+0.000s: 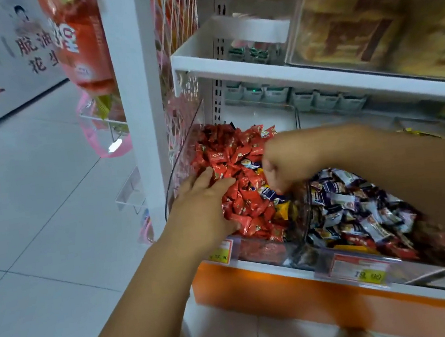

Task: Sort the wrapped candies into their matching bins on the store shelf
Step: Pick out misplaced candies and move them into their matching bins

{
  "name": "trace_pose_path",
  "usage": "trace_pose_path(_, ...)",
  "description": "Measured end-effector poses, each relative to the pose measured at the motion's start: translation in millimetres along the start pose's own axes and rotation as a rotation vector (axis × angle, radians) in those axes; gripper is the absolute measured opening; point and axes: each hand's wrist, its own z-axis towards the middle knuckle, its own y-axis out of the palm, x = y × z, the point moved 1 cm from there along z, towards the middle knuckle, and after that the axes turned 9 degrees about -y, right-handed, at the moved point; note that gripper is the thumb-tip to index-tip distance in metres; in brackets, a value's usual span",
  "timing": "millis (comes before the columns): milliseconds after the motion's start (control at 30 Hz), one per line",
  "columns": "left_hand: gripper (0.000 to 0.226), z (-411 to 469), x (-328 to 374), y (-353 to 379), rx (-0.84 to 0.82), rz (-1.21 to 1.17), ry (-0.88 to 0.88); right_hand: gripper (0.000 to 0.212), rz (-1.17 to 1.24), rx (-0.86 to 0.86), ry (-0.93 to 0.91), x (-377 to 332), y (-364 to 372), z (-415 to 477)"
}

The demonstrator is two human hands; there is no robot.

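Under my left hand [203, 207], the candies [248, 201] are red with small white and yellow marks. Just below my right hand [279, 164] lie one blue-and-white wrapper [267, 192] and one yellow wrapper [282, 209]. Under my right forearm, the second pile [360, 207] mixes dark blue, white, brown and red wrappers. Below both hands, the shelf edge [259, 292] is orange beneath a white strip. The price tag [360, 269] below my right forearm is white with a red border and a yellow band. Left of my left hand, the floor [39, 218] is pale grey tile with thin dark joints. Above my left hand, the hanging bag [83, 45] is orange-red with white characters.
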Motion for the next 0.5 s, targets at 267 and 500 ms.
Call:
trace_pose_path(267,0.079,-7.0,-1.7,-2.0,0.06,-0.08,0.045,0.026,-0.306,-0.159,0.127,-17.7,23.9,14.2)
trace_pose_path(500,0.063,-9.2,17.0,-6.3,0.109,-0.353,0.137,0.022,0.325,0.256,-0.048,-6.9,-4.8,-17.0)
